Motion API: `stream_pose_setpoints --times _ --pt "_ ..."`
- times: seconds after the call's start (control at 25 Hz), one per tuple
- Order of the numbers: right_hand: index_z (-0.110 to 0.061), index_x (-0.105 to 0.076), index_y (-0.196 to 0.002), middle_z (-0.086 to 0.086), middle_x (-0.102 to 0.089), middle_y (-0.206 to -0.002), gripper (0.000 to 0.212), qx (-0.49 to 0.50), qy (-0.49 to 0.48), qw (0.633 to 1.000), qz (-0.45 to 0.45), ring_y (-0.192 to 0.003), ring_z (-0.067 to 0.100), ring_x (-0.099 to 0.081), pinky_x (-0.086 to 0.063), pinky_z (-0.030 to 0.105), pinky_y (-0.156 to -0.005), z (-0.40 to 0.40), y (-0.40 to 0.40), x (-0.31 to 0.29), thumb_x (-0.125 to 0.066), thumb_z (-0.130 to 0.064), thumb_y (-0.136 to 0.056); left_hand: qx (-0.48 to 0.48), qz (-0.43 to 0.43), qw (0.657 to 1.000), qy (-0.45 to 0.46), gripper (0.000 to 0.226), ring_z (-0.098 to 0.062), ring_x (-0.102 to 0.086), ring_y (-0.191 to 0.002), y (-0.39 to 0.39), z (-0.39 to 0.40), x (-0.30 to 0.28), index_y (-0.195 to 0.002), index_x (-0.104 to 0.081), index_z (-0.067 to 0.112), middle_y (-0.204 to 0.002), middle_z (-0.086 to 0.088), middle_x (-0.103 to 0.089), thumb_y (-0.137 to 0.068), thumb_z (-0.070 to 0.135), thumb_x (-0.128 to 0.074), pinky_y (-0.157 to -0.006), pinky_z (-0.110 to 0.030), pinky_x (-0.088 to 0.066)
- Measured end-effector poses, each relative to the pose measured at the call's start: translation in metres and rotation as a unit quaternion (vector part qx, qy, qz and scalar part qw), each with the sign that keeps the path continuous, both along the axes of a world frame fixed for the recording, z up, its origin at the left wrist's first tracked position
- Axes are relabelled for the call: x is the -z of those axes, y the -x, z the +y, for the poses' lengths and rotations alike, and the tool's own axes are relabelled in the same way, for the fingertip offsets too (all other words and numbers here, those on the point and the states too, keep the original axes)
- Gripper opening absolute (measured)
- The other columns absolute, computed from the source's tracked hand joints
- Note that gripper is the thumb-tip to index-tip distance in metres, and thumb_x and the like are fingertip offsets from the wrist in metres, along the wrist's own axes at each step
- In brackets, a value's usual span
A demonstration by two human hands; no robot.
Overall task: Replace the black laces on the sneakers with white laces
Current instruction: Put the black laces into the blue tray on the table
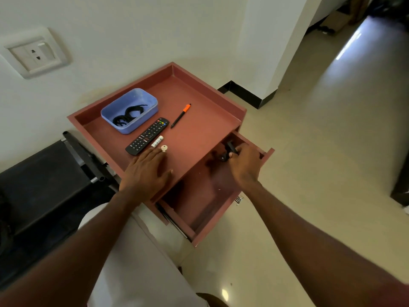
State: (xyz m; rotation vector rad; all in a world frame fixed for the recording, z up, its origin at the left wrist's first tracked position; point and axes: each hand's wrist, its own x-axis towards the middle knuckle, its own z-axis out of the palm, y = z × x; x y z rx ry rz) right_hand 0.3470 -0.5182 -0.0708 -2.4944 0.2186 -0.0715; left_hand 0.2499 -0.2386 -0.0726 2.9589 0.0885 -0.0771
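Black laces [129, 115] lie coiled in a blue plastic tub [152, 103] on top of a reddish-brown bedside cabinet [199, 120]. Its drawer [199, 196] stands pulled out to the right. My right hand [245, 165] is inside the drawer at its far end, fingers curled round a small black object [229, 149] that I cannot identify. My left hand [146, 171] rests flat, fingers straight, on the cabinet top near its front edge. No sneakers or white laces are in view.
On the cabinet top lie a black remote [147, 136], an orange-capped pen [181, 115], a small white tube [157, 141] and a key [164, 148]. A black folding chair [44, 180] stands left; a wall socket [33, 54] is above it. Tiled floor spreads to the right.
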Motion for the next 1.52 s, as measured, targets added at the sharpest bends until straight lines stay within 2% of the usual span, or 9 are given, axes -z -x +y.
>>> stream_pose_setpoints --times 0.24,0.52,0.6,0.72,0.84,0.96,1.24,1.36,1.52 --pt "-0.01 -0.064 -0.104 0.008 -0.07 -0.099 0.021 -0.122 0.161 0.97 0.138 -0.087 0.027 -0.07 -0.062 0.04 -0.074 -0.003 -0.018 0.018 -0.078 -0.02 -0.092 0.0 0.011 1.0 -0.006 0.076 -0.019 -0.02 -0.156 0.0 -0.003 -0.002 -0.159 -0.032 0.025 -0.167 0.001 -0.03 -0.097 0.069 -0.036 -0.126 -0.05 -0.022" --pt "-0.003 -0.067 -0.122 0.014 -0.071 -0.113 0.028 -0.105 0.162 0.964 0.182 -0.106 0.032 -0.07 -0.062 0.043 -0.087 0.027 -0.031 0.047 -0.072 -0.014 -0.096 0.0 0.016 1.0 -0.002 0.068 -0.019 -0.025 -0.155 -0.001 -0.001 0.001 -0.157 -0.038 0.026 -0.166 0.002 -0.033 -0.099 0.059 -0.047 -0.124 -0.047 -0.022" --pt "-0.006 -0.068 -0.115 0.011 -0.071 -0.107 0.022 -0.035 0.1 0.984 0.143 -0.101 0.029 -0.071 -0.06 0.04 -0.08 0.027 -0.024 0.047 -0.072 -0.016 -0.096 -0.007 -0.002 1.0 0.001 0.06 -0.018 -0.033 -0.15 0.001 -0.002 0.0 -0.152 -0.046 0.025 -0.161 0.003 -0.041 -0.099 0.053 -0.05 -0.123 -0.045 -0.024" --pt "-0.016 -0.066 -0.104 -0.002 -0.065 -0.098 0.007 0.102 -0.102 0.987 -0.069 -0.088 0.017 -0.067 -0.052 0.028 -0.07 0.041 -0.01 0.023 -0.067 -0.018 -0.097 -0.052 -0.064 0.996 0.019 0.04 -0.016 -0.05 -0.133 0.005 -0.002 -0.001 -0.132 -0.063 0.026 -0.14 0.004 -0.061 -0.097 0.043 -0.05 -0.118 -0.043 -0.028" --pt "-0.018 -0.068 -0.104 -0.004 -0.063 -0.103 0.009 -0.095 -0.118 0.979 -0.135 -0.086 0.014 -0.061 -0.051 0.03 -0.07 0.089 -0.004 0.01 -0.061 -0.019 -0.099 -0.106 -0.089 0.99 0.026 0.027 -0.014 -0.058 -0.113 0.007 -0.001 -0.002 -0.105 -0.071 0.026 -0.118 0.006 -0.068 -0.095 0.035 -0.048 -0.112 -0.04 -0.033" --pt "-0.02 -0.072 -0.114 0.0 -0.063 -0.113 0.02 -0.346 0.03 0.933 -0.088 -0.099 0.024 -0.058 -0.053 0.042 -0.079 0.14 -0.005 0.017 -0.058 -0.02 -0.099 -0.101 -0.086 0.99 0.045 0.026 -0.014 -0.06 -0.105 0.007 -0.003 -0.003 -0.101 -0.074 0.023 -0.115 0.003 -0.069 -0.096 0.029 -0.048 -0.106 -0.037 -0.037" --pt "-0.013 -0.065 -0.109 0.005 -0.053 -0.116 0.012 -0.42 0.12 0.897 -0.07 -0.105 0.028 -0.051 -0.045 0.038 -0.077 0.143 -0.01 0.014 -0.066 -0.021 -0.099 -0.107 -0.085 0.989 0.053 0.027 -0.017 -0.059 -0.106 0.008 -0.003 -0.004 -0.106 -0.075 0.022 -0.117 0.003 -0.065 -0.098 0.027 -0.049 -0.1 -0.038 -0.038" --pt "-0.015 -0.067 -0.108 0.006 -0.055 -0.114 0.019 -0.377 0.103 0.919 -0.041 -0.107 0.027 -0.052 -0.048 0.039 -0.082 0.129 0.001 0.016 -0.07 -0.03 -0.098 -0.118 -0.079 0.989 0.047 0.027 -0.019 -0.06 -0.101 0.007 -0.003 -0.002 -0.103 -0.073 0.023 -0.114 0.003 -0.063 -0.096 0.028 -0.048 -0.091 -0.037 -0.038" --pt "-0.018 -0.057 -0.116 0.007 -0.05 -0.124 0.055 -0.099 0.015 0.995 0.028 -0.112 0.027 -0.051 -0.048 0.035 -0.077 0.119 0.027 0.014 -0.089 -0.043 -0.079 -0.116 -0.077 0.989 0.045 0.026 -0.018 -0.059 -0.097 0.008 -0.002 -0.001 -0.102 -0.072 0.024 -0.111 0.003 -0.063 -0.096 0.031 -0.047 -0.088 -0.036 -0.038"
